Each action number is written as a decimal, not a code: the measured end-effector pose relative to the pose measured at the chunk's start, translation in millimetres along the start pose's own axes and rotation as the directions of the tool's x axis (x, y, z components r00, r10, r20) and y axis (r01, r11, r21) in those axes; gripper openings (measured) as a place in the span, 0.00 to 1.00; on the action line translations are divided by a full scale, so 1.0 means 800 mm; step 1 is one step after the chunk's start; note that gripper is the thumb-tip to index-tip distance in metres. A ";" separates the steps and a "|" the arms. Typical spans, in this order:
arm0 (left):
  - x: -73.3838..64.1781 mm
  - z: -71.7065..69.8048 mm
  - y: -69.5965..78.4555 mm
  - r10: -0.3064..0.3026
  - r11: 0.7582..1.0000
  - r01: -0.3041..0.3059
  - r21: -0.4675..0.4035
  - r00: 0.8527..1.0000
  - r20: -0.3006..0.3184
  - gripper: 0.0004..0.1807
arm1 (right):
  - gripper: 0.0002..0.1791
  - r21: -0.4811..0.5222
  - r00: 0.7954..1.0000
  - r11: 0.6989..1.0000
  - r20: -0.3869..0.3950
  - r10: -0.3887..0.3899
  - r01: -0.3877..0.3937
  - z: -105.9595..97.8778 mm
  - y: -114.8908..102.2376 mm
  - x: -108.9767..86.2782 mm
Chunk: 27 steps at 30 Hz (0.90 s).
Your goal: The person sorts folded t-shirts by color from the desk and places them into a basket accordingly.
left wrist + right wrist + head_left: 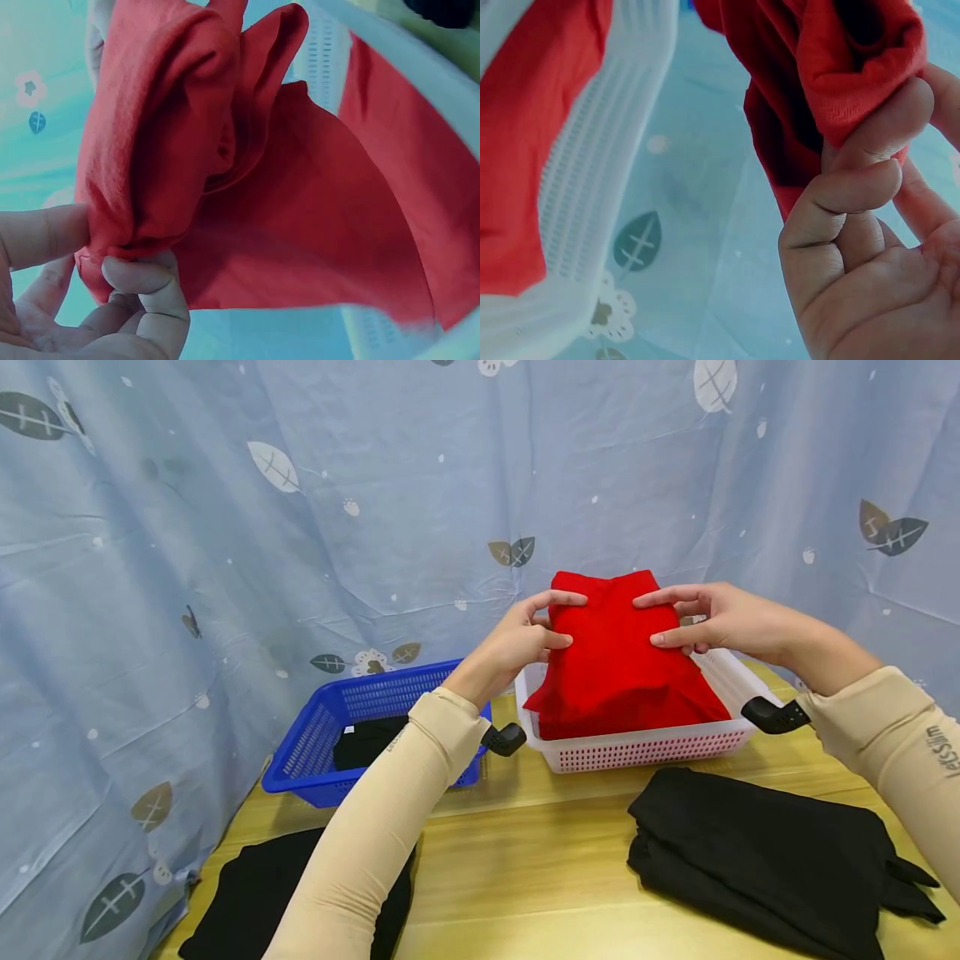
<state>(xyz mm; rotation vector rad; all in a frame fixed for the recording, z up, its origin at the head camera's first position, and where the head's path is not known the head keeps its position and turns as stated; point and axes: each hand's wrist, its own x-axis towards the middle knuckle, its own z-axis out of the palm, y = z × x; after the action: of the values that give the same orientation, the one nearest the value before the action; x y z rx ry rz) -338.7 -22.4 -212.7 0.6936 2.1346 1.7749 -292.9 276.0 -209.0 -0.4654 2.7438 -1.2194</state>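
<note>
A red folded garment [611,643] is held up over the white basket [652,752] in the head view. My left hand [513,639] pinches its left edge between thumb and fingers, and my right hand [723,620] grips the right edge. In the left wrist view, the cloth [157,135] hangs in rolled folds above the left fingers. The right wrist view has the right hand [877,255] with its fingers curled under a thick fold. More red cloth [525,165] lies inside the basket; the held garment hides much of it in the head view.
Left of the white basket stands a blue basket [318,785] with black cloth [367,745] inside. A folded black garment [757,852] lies at the right front of the wooden table [517,877], another black garment [262,885] at the left front. A patterned curtain [420,510] hangs behind.
</note>
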 end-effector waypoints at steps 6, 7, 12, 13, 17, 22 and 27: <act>0.015 0.014 0.006 0.044 0.998 -0.044 -0.037 0.999 0.011 0.26 | 0.37 -0.006 0.998 1.000 -0.063 0.012 -0.012 -0.018 0.005 -0.009; 0.017 0.015 0.002 0.043 0.998 -0.043 -0.043 0.999 0.011 0.26 | 0.37 -0.002 0.998 1.000 -0.064 0.013 -0.014 -0.019 0.007 -0.009; 0.029 0.022 -0.038 -0.007 1.000 0.007 -0.023 1.000 0.007 0.27 | 0.38 -0.006 0.999 1.000 -0.022 0.030 -0.031 -0.004 0.031 0.000; 0.031 0.024 -0.048 -0.026 1.000 0.026 -0.011 1.000 0.004 0.27 | 0.38 -0.003 0.999 0.999 -0.007 0.033 -0.033 0.001 0.038 0.004; 0.036 0.027 -0.081 -0.092 0.994 0.094 0.053 0.995 -0.030 0.26 | 0.39 0.010 0.997 0.999 0.055 0.048 -0.049 0.019 0.060 0.017; 0.039 0.028 -0.102 -0.129 0.980 0.138 0.145 0.989 -0.066 0.25 | 0.38 -0.032 0.995 0.999 0.087 0.045 -0.042 0.035 0.076 0.033; 0.042 0.026 -0.105 -0.097 0.977 0.110 0.181 0.992 -0.076 0.24 | 0.36 -0.053 0.998 0.998 0.051 0.039 -0.036 0.042 0.079 0.044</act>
<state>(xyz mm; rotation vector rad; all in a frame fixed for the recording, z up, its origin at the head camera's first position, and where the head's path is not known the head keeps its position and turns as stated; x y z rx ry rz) -372.0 2.1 -295.7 0.5617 2.3565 1.5818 -334.3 281.3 -277.3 -0.4417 2.7330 -1.1141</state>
